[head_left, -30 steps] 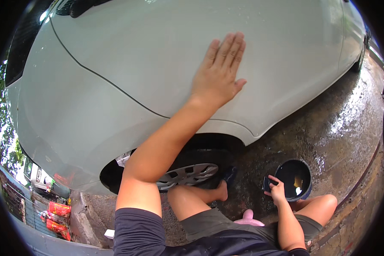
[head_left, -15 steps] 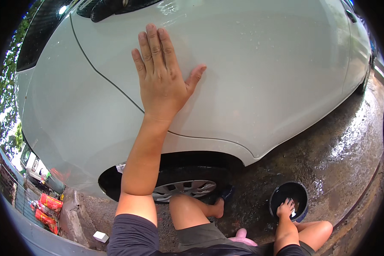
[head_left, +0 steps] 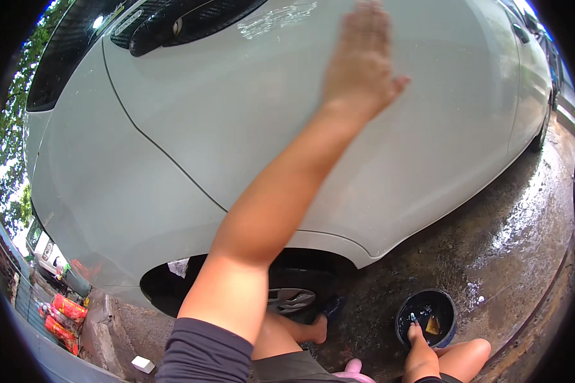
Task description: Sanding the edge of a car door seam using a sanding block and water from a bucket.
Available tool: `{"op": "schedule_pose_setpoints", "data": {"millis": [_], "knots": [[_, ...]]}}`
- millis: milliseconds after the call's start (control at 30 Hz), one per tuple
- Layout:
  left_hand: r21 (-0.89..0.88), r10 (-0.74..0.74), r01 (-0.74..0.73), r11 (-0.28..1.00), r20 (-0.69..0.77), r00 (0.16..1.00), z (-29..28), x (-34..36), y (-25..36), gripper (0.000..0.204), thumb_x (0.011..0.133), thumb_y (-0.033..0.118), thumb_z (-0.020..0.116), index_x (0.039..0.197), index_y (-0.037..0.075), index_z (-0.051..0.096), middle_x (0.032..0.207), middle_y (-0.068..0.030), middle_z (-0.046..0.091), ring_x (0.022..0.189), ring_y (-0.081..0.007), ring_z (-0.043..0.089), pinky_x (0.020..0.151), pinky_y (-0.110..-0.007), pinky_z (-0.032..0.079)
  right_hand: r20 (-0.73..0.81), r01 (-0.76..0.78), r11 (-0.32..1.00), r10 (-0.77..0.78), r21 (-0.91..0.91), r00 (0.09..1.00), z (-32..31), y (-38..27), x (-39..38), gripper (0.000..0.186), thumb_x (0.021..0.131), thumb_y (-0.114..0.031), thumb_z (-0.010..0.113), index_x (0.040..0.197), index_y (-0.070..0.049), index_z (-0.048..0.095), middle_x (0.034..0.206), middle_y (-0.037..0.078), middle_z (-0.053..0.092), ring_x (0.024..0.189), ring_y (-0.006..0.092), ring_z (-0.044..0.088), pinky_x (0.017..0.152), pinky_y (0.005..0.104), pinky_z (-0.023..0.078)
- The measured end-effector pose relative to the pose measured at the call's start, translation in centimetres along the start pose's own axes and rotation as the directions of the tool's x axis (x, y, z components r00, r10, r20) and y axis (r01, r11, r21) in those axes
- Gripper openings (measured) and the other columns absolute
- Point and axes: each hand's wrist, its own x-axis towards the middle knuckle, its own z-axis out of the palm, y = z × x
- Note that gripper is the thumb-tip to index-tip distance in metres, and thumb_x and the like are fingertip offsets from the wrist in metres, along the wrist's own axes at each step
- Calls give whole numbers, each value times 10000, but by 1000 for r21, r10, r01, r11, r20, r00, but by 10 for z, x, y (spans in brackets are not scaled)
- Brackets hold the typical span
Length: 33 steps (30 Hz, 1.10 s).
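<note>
The left hand (head_left: 363, 67) lies flat against the pale car (head_left: 236, 121), fingers straight but blurred, while the right hand (head_left: 415, 330) reaches into the dark bucket (head_left: 437, 301), its fingers too obscured to tell.

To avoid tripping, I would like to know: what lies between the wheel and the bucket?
In the head view, a foot in dark footwear, close to the wheel; then wet ground up to the bucket.
</note>
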Motion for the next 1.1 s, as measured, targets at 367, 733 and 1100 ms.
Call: {"op": "schedule_pose_setpoints", "data": {"millis": [367,733,1100], "knots": [[81,21,-38,996,193,981,-53,-95,-50,1012,1006,667,551,1715,54,171,1795,-125,159,1658,-319,137,1328,-539,122,-147,93,982,-70,163,987,-28,-152,-91,526,787,88,585,1228,-108,794,1188,236,753,1159,358,709,1083,417,518],[331,-355,313,890,75,932,-112,-194,-58,1051,1006,751,482,1729,93,96,1805,-157,59,1659,-391,72,1308,-606,91,-159,-79,481,434,873,887,-32,-58,-52,327,1019,-261,667,1346,-262,683,1293,67,645,1058,288,662,623,442,632],[52,245,-334,941,578,779,-30,-217,89,902,1030,650,484,1706,99,257,1799,-86,167,1667,-276,110,1341,-531,87,-8,303,336,-657,892,754,-117,-457,-317,528,1019,11,462,1526,-92,570,1519,61,575,1340,219,593,1040,459,596]]}}
